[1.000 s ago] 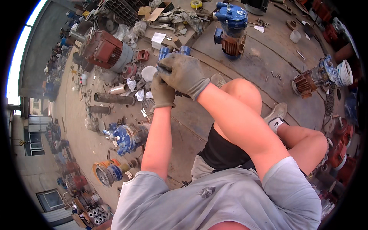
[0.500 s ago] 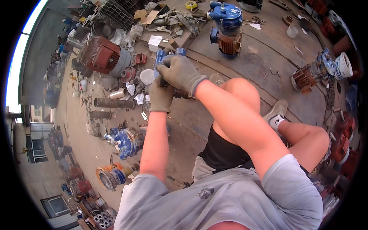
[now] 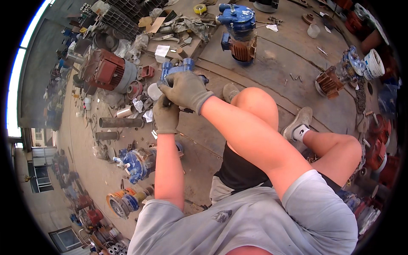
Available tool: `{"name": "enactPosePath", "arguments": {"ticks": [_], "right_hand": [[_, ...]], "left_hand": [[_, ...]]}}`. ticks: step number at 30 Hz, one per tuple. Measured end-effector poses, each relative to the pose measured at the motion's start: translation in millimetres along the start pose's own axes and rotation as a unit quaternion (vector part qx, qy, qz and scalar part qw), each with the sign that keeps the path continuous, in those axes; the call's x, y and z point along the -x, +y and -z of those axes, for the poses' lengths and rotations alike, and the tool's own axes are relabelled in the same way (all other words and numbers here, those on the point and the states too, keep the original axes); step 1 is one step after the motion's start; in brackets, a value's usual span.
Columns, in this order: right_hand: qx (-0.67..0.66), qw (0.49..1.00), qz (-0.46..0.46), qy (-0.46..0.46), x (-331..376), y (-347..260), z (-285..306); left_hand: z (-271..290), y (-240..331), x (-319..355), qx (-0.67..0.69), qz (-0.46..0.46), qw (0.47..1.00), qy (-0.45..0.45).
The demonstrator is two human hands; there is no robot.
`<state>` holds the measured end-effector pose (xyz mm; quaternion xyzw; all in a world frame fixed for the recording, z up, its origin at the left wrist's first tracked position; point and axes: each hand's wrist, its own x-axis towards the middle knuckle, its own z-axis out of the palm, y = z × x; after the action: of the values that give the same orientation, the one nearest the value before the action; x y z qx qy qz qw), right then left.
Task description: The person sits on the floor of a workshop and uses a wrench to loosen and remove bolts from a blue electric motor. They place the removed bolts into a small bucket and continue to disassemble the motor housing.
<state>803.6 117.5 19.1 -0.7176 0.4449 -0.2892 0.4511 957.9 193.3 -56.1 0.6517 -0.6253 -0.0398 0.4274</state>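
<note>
Both gloved hands are raised in front of the person, who sits above a cluttered workshop floor [image 3: 263, 55]. The right hand [image 3: 185, 89] is curled over the top of a small blue pump part [image 3: 176, 68], fingers wrapped down around it. The left hand [image 3: 165, 114] sits just below, closed tight around something dark under the part; what it pinches is hidden by the glove.

The part is held in the air, resting on nothing, so it could slip if the right hand loosens, and it would likely fall among the metal pipes [image 3: 121, 123] and scraps beneath. Because the two hands press toward each other, a sudden give in whatever is being worked could, in my judgement, drive one glove into the other or into an edge of the casting. The bare knee [image 3: 255, 104] is close by, so a dropped piece might strike it.
</note>
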Motion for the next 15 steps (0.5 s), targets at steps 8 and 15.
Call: {"name": "enactPosePath", "arguments": {"ticks": [8, 15], "right_hand": [[-0.285, 0.952, 0.04, -0.102, -11, 27, -26], [-0.087, 0.993, 0.084, 0.013, -19, 31, -22]], "left_hand": [[0, -39, 5, -0.156, 0.026, 0.987, -0.006], [3, 17, -2, -0.033, 0.185, 0.982, 0.021]]}}
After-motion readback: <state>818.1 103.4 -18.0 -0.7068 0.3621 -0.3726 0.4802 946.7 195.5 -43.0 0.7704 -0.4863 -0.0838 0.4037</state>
